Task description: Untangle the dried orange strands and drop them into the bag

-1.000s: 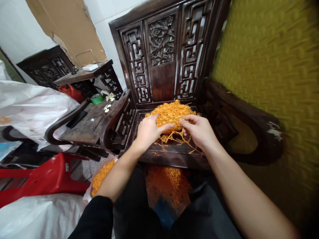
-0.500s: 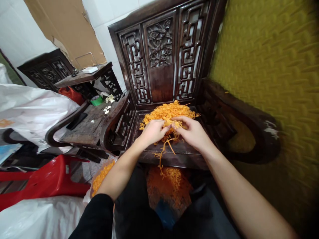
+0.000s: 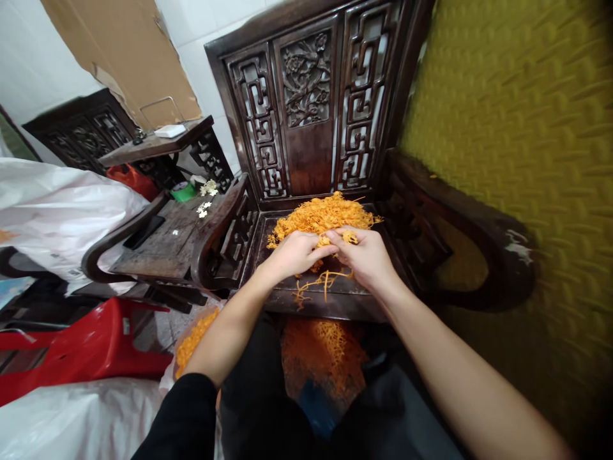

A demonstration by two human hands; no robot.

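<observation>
Both hands, left hand [image 3: 292,253] and right hand [image 3: 364,255], pinch strands at the near edge of the orange pile [image 3: 322,216]. Loose strands [image 3: 322,282] lie below them on the chair seat [image 3: 306,300], armrests close on both sides.

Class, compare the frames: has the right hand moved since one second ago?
Yes. The right hand has shifted left along the chair seat, away from the right armrest, to meet the left hand.

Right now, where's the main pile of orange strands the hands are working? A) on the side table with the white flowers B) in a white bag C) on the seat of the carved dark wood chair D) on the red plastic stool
C: the orange strand pile lies on the carved chair's seat, in front of the backrest, with the left hand and right hand pinching at its near edge.
</observation>
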